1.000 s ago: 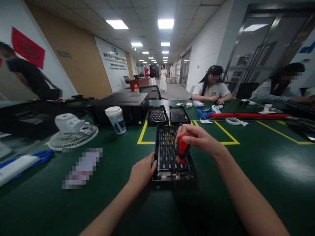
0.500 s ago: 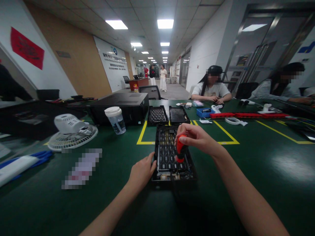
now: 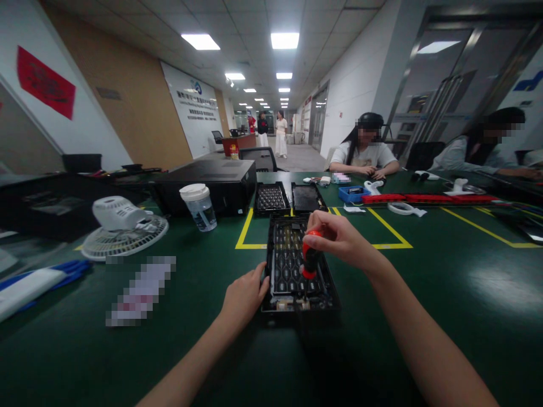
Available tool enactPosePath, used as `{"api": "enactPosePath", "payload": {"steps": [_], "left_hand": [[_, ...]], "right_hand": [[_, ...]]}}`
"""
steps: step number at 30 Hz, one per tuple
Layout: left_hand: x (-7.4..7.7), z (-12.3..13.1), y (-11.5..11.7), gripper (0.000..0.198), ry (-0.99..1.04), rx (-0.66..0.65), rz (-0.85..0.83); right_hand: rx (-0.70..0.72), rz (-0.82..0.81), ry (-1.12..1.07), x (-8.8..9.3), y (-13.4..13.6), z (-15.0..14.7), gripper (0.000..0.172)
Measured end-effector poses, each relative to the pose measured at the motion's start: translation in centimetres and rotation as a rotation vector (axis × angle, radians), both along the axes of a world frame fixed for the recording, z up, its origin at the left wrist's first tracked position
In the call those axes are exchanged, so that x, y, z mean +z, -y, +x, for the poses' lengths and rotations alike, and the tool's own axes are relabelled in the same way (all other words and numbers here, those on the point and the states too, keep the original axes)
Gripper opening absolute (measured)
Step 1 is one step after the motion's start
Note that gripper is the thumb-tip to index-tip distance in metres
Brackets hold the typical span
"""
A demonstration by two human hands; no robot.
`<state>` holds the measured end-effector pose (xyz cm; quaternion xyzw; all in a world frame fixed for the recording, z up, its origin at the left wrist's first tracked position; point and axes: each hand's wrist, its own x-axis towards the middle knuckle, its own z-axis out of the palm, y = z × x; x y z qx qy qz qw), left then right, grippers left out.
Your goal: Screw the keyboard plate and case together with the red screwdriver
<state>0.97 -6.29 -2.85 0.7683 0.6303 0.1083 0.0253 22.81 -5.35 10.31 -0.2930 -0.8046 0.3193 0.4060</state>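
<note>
In front of me on the green table lies a black case (image 3: 289, 278), a rectangular housing with rows of dark rounded cells inside. My left hand (image 3: 246, 289) is at its left wall, thumb and fingers closed against the edge. My right hand (image 3: 335, 234) is closed around the top of a red and black screwdriver (image 3: 311, 261). The tool stands nearly upright over the lower right part of the case, tip down at its near end. Exactly what the tip touches is too small to make out.
Two more black cases (image 3: 271, 199) lie behind. To the left are a lidded cup (image 3: 199, 209), a white fan (image 3: 123, 229), a blue-and-white bundle (image 3: 38, 285) and a large black box (image 3: 207, 181). A blue tray (image 3: 353, 194) sits at right; a person (image 3: 365, 150) sits across the table.
The screwdriver has shifted slightly left and upright in my right hand, its shaft now showing below the handle. My left hand and the case have stayed put.
</note>
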Motion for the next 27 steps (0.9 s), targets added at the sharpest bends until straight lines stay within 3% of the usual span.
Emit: {"api": "enactPosePath", "payload": {"steps": [27], "left_hand": [[-0.26,-0.06,-0.14,0.041,0.003,-0.003,0.006]], "right_hand": [[-0.470,0.330,0.259,-0.15,0.28,-0.76,0.036]]}}
